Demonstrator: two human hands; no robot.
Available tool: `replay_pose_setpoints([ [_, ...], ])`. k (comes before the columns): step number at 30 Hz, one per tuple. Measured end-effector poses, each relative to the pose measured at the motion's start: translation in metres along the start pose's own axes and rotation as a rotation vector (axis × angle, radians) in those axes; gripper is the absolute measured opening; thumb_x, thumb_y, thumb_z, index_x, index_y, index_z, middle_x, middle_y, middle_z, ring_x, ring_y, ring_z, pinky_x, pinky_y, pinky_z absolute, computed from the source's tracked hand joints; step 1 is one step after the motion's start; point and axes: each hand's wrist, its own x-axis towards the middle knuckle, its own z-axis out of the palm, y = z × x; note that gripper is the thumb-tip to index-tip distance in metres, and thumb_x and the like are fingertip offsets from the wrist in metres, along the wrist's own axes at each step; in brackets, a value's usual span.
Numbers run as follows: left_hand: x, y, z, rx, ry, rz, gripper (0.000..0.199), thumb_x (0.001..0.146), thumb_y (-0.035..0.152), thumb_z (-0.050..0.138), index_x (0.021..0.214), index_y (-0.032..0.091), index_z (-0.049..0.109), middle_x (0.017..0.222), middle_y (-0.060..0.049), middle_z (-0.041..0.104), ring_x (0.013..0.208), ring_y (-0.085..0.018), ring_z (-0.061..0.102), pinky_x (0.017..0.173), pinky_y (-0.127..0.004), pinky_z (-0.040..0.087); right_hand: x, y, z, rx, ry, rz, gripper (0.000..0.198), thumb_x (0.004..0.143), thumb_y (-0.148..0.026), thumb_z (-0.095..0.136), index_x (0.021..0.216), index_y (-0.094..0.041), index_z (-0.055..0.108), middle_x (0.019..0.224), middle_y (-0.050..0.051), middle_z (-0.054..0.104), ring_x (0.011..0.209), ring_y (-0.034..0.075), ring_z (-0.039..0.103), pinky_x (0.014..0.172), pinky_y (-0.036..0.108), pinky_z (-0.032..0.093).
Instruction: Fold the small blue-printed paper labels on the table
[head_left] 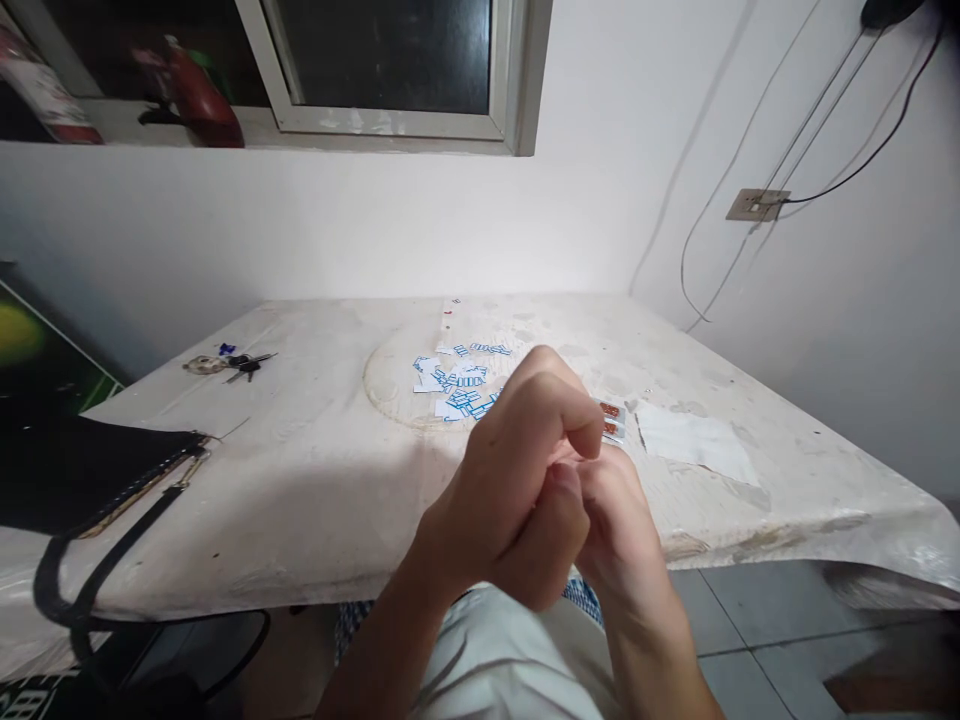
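My left hand (pixel 525 470) and my right hand (pixel 619 500) are pressed together above the front of the table. The left hand's fingers curl closed, with its thumb bent inward. Behind and to its right, the right hand is closed against it, its fingers partly covered. Whatever lies between them, if anything, is hidden. Past the hands, small white paper pieces with blue printed outlines (pixel 469 377) lie scattered, some overlapping. Just right of the hands shows part of a blister pack with reddish-brown contents (pixel 613 422).
A white sheet (pixel 697 443) lies on the plastic-covered table (pixel 322 520) at the right. Keys (pixel 246 365) rest at the left, behind a black bag with a strap (pixel 90 475). Bottles (pixel 199 95) stand on the window sill. Cables hang near a wall socket (pixel 756 204).
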Motion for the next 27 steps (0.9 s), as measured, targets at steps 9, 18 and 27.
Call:
replay_pose_setpoints([
  [9, -0.002, -0.04, -0.017, 0.218, -0.054, 0.116, 0.005, 0.075, 0.015, 0.041, 0.078, 0.019, 0.04, 0.075, -0.001, 0.04, 0.069, -0.013, 0.043, 0.059, -0.028, 0.042, 0.032, 0.012, -0.016, -0.412, -0.134, 0.099, 0.032, 0.086, -0.024, 0.028, 0.07, -0.017, 0.054, 0.051, -0.002, 0.048, 0.05, 0.011, 0.046, 0.053, 0.023, 0.039],
  [18, 0.004, -0.178, -0.107, 0.673, -0.369, -0.501, 0.038, 0.085, 0.045, 0.034, 0.111, 0.023, 0.05, 0.127, -0.006, 0.046, 0.119, -0.023, 0.041, 0.102, -0.04, 0.031, 0.139, 0.072, -0.065, -1.602, -0.12, -0.027, 0.056, 0.084, -0.026, 0.043, 0.136, -0.009, 0.03, 0.133, 0.023, 0.036, 0.114, 0.035, 0.039, 0.088, 0.047, 0.034],
  [27, -0.05, -0.212, -0.098, 0.739, -0.738, -0.606, 0.06, 0.079, 0.058, 0.041, 0.129, 0.026, 0.039, 0.142, -0.006, 0.031, 0.131, -0.026, 0.026, 0.107, -0.042, 0.02, 0.121, 0.126, -0.07, -1.453, -0.458, -0.135, 0.034, 0.09, -0.028, 0.037, 0.117, -0.012, 0.051, 0.116, 0.014, 0.053, 0.107, 0.024, 0.046, 0.089, 0.039, 0.033],
])
